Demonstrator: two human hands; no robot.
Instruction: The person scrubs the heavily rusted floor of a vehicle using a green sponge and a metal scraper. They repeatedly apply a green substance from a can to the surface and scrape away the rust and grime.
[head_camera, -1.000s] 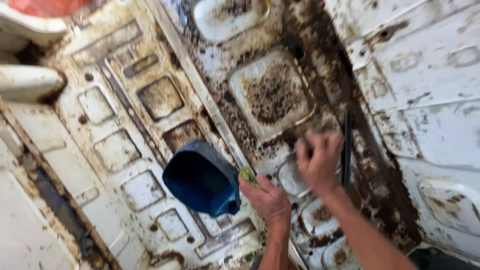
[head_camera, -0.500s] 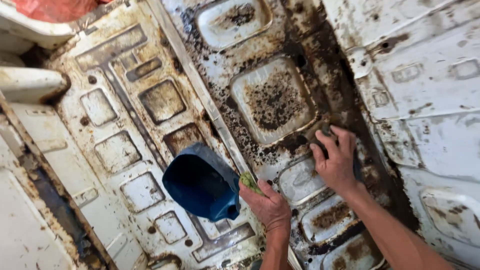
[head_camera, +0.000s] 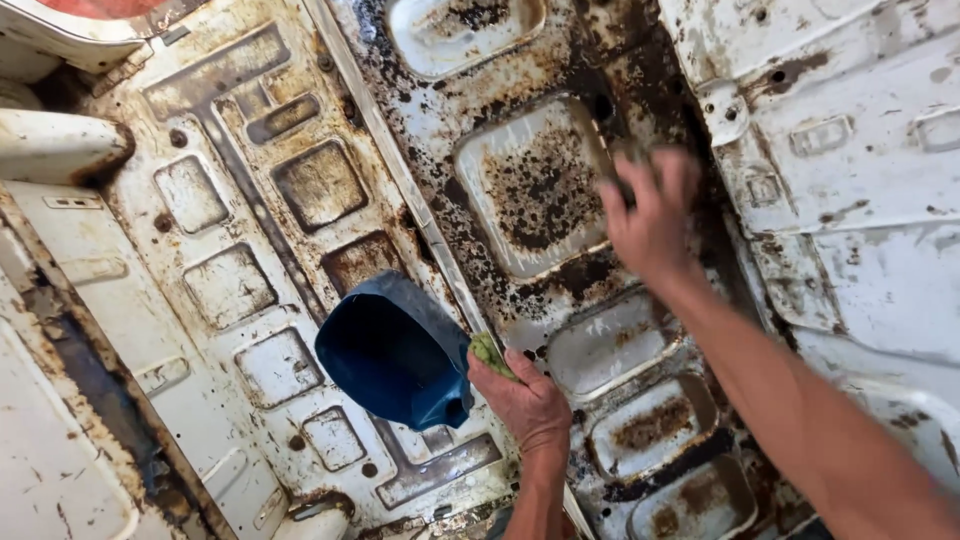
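Observation:
My left hand (head_camera: 530, 400) grips the green handle (head_camera: 490, 352) of a blue plastic scoop (head_camera: 395, 350), held tilted just above the rusty white sheet-metal floor (head_camera: 230, 290). My right hand (head_camera: 650, 215) is blurred with motion, over the right edge of a rust-blackened rectangular recess (head_camera: 535, 190). Something small and dark shows at its fingertips; whether the hand grips it is unclear. The scoop's inside looks dark, and I cannot make out its contents.
A raised rib (head_camera: 400, 170) runs diagonally across the floor between the hands. Several stamped recesses with rust and dark grit (head_camera: 650, 425) lie near my right forearm. A white side panel (head_camera: 860, 180) rises on the right, and a rounded white ledge (head_camera: 50, 145) on the left.
My right hand has swept up and away along the floor, from the lower recesses to the large rusty recess. My left hand and the scoop stay almost where they were.

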